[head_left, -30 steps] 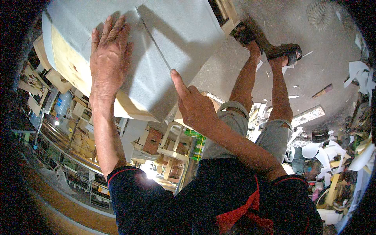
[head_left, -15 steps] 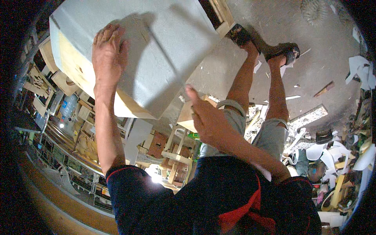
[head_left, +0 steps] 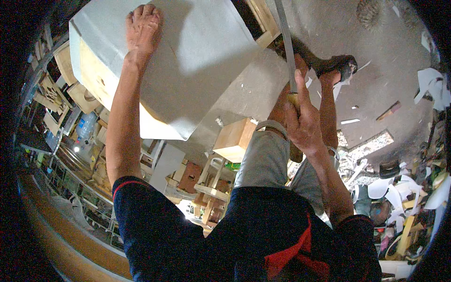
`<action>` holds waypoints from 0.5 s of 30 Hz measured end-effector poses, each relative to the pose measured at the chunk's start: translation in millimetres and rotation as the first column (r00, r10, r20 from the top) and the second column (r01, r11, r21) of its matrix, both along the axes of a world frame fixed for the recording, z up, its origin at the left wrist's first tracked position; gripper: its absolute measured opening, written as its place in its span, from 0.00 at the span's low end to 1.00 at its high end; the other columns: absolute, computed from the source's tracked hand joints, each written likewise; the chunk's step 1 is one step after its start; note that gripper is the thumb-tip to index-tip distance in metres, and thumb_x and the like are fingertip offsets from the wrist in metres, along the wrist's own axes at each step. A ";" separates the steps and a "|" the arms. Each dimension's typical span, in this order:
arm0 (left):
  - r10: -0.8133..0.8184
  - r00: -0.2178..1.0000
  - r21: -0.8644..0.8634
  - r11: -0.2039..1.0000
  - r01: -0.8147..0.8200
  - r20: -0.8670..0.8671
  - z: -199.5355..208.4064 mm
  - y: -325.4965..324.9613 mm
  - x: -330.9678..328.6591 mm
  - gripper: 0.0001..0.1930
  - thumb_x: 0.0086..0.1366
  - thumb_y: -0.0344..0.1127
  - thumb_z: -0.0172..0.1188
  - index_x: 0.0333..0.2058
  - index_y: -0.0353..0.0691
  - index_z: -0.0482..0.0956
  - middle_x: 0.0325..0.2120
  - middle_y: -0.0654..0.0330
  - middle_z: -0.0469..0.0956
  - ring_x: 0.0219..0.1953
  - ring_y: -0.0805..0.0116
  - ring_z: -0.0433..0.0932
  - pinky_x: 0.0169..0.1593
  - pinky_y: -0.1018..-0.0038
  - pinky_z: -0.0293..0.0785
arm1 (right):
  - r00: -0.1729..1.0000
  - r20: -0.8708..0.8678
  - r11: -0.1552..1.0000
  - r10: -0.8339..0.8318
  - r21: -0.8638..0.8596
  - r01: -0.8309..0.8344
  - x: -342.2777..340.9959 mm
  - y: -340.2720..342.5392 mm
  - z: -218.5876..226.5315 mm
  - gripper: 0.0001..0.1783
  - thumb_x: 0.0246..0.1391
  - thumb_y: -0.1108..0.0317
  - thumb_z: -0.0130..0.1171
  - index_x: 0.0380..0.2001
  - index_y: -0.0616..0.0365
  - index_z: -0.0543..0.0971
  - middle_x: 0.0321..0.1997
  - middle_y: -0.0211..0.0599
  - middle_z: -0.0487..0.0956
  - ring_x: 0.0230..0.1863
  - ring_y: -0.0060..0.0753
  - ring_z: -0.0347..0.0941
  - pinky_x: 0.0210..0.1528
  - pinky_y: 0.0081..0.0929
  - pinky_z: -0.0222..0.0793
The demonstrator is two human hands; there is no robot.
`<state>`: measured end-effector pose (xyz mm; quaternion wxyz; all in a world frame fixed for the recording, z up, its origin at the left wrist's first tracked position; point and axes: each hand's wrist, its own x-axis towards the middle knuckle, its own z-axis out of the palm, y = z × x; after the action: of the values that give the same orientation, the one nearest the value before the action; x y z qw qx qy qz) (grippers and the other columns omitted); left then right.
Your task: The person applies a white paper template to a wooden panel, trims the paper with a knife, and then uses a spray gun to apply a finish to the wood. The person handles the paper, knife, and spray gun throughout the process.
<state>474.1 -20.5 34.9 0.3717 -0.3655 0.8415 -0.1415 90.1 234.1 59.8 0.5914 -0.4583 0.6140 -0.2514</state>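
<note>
A large pale grey sheet (head_left: 202,42) lies over a thick block with pale yellow wooden-looking sides (head_left: 96,77) at the upper left. My left hand (head_left: 144,30) presses on top of this sheet, fingers bent and slightly apart, grasping nothing. Over my legs, to the right of the sheet, my right hand (head_left: 304,123) is closed around the yellowish handle of a long-bladed knife (head_left: 287,47). Its narrow grey blade points away from me and runs out of the top of the picture. The thumb lies along the handle toward the blade.
A wooden box (head_left: 235,136) and a small wooden frame (head_left: 212,181) stand below the sheet's near corner. White offcuts (head_left: 401,190) and scraps heap up at the right. Wood pieces and a clear plastic bottle (head_left: 86,126) crowd the left. A wooden frame corner (head_left: 265,23) sits at the top.
My right hand has swung right and away from the sheet; the blade that lay blurred across it now stands clear of it. My left hand has slid farther away and slightly right.
</note>
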 end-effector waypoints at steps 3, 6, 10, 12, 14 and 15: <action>-0.088 0.980 -0.013 0.996 0.087 -0.178 -8.4 -6.2 14.8 0.14 0.65 0.34 0.52 0.49 0.43 0.76 0.49 0.56 0.76 0.55 0.53 0.72 0.60 0.56 0.67 | 1.000 -0.019 1.000 0.005 0.019 -0.005 -10.3 -1.0 -7.8 0.35 0.62 0.73 0.49 0.72 0.59 0.55 0.59 0.58 0.72 0.45 0.49 0.77 0.49 0.36 0.72; 0.172 0.927 0.020 0.984 -0.175 -0.332 -5.6 -7.6 26.1 0.14 0.64 0.33 0.53 0.48 0.42 0.75 0.47 0.55 0.76 0.52 0.50 0.73 0.59 0.58 0.68 | 0.998 -0.066 0.999 0.010 0.050 -0.007 -19.3 -0.2 -10.1 0.35 0.62 0.72 0.49 0.71 0.61 0.57 0.65 0.63 0.66 0.58 0.57 0.70 0.60 0.41 0.65; 0.341 0.837 0.030 0.931 -0.364 -0.428 0.7 -15.7 26.8 0.17 0.64 0.36 0.57 0.51 0.40 0.75 0.50 0.53 0.76 0.54 0.49 0.72 0.61 0.57 0.67 | 0.993 -0.117 0.998 0.022 0.066 -0.015 -24.7 2.6 -15.4 0.35 0.60 0.70 0.51 0.71 0.62 0.58 0.67 0.69 0.62 0.68 0.70 0.58 0.69 0.49 0.54; 0.243 0.905 0.018 0.967 -0.252 -0.349 2.8 -15.8 19.9 0.21 0.65 0.41 0.57 0.55 0.40 0.74 0.55 0.52 0.73 0.59 0.50 0.70 0.63 0.55 0.64 | 0.990 -0.136 0.995 0.036 0.099 -0.023 -25.1 3.8 -18.2 0.35 0.60 0.70 0.52 0.70 0.62 0.59 0.67 0.72 0.60 0.70 0.73 0.54 0.71 0.52 0.52; -0.014 0.976 -0.036 0.999 0.007 -0.216 5.4 -0.8 8.2 0.26 0.68 0.47 0.56 0.60 0.41 0.72 0.61 0.50 0.70 0.63 0.51 0.66 0.66 0.52 0.61 | 0.989 -0.143 0.994 0.042 0.102 -0.027 -25.3 3.6 -20.3 0.35 0.60 0.71 0.52 0.71 0.61 0.58 0.67 0.72 0.61 0.70 0.74 0.54 0.71 0.53 0.52; 0.011 0.988 -0.033 0.999 -0.016 -0.151 6.7 12.4 0.7 0.25 0.68 0.46 0.55 0.60 0.41 0.72 0.62 0.53 0.70 0.65 0.53 0.65 0.67 0.53 0.60 | 0.989 -0.141 0.996 0.041 0.079 -0.030 -25.6 3.0 -20.8 0.36 0.60 0.71 0.52 0.71 0.60 0.58 0.66 0.71 0.63 0.69 0.74 0.55 0.70 0.53 0.52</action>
<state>474.8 -8.2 41.6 0.3016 -0.3872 0.8622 -0.1252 64.5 237.1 39.0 0.5675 -0.4632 0.6555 -0.1836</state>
